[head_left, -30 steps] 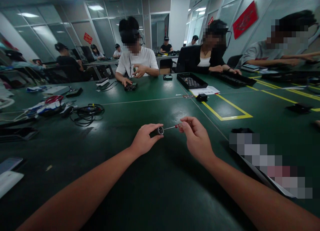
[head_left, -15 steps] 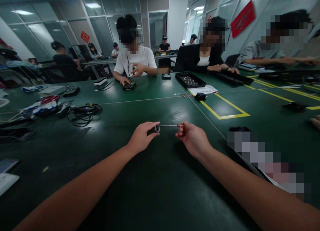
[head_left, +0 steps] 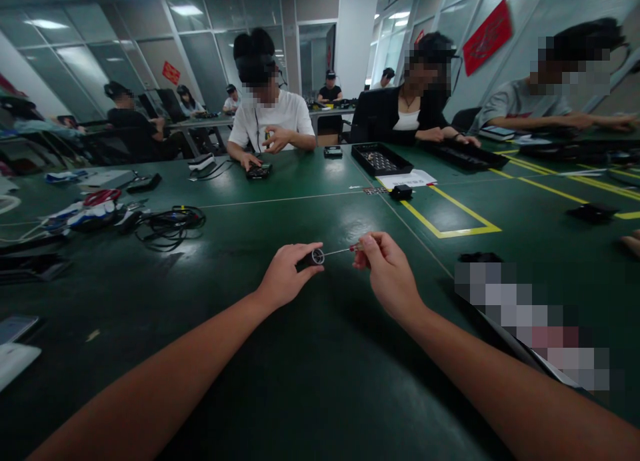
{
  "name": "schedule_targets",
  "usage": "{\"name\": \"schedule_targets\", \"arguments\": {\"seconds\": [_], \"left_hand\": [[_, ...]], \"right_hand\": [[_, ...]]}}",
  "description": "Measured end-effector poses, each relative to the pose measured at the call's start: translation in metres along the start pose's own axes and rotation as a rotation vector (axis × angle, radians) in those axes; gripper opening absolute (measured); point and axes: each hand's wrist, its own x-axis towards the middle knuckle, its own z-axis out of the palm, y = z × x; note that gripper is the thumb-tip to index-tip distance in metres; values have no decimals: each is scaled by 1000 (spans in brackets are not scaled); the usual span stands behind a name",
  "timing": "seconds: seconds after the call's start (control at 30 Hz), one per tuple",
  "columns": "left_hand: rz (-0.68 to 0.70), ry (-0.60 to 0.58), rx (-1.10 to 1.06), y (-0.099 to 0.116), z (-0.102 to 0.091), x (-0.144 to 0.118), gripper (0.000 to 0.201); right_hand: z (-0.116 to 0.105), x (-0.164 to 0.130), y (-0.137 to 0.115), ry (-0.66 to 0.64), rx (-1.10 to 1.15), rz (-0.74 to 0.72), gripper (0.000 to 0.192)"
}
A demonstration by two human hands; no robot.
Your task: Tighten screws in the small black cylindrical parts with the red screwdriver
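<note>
Across the whole lower frame: dark green tabletop (head_left: 310, 381), stretching back to people seated along its far edge at top centre and top right. Marking it right of centre, yellow tape lines (head_left: 453, 233); sitting just above those, a black tray (head_left: 380, 160) and a white sheet of paper (head_left: 407, 179). Lying at middle left, a tangle of black cables (head_left: 173, 224). Blurred out at lower right, some flat item, not readable.

Meeting at frame centre, both bare forearms reaching in from the bottom corners. Left hand (head_left: 285, 278), closing its grip narrowly on a small dark cylinder with a shiny ring face (head_left: 317, 256), pinching it between thumb and fingertips just above the tabletop. Right hand (head_left: 387, 271), pinching the red handle of a thin screwdriver (head_left: 350, 249), holding it nearly level, pointing left. Touching or entering the ring face with its metal tip; impossible to tell which at this size.

Judging progress: tool and part already picked up and brought together, tip already lined up with the part. Working on the part looking underway rather than finished, both grips tight, nothing set down.
</note>
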Motion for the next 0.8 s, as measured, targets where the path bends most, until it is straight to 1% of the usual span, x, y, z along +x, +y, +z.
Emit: {"name": "schedule_targets", "arguments": {"seconds": [0.13, 0.27, 0.33, 0.43, 0.5, 0.57, 0.63, 0.7, 0.8], "left_hand": [[3, -14, -3, 0, 1, 0, 44], [-28, 4, -20, 2, 0, 0, 48], [-49, 28, -27, 2, 0, 0, 50], [-46, 30, -40, 1, 0, 0, 46], [-26, 10, -51, 1, 0, 0, 43], [-12, -7, -64, 0, 0, -1, 42], [-10, -15, -76, 0, 0, -1, 41], [-9, -10, -92, 0, 0, -1, 41], [7, -2, -99, -1, 1, -1, 41]], "right_hand": [[-3, -2, -5, -23, -42, -14, 40], [-2, -3, -5, 12, -66, -45, 27], [-1, -4, -4, 14, -41, -57, 26], [0, -5, -5, -14, -58, -50, 29], [-1, -6, -8, -23, -119, -46, 36], [-1, -7, -9, -30, -192, -60, 39], [-2, -7, -10, -31, -198, -81, 33], [-2, -7, -10, -27, -138, -91, 26], [-1, -6, -10, -16, -78, -95, 23]]}}
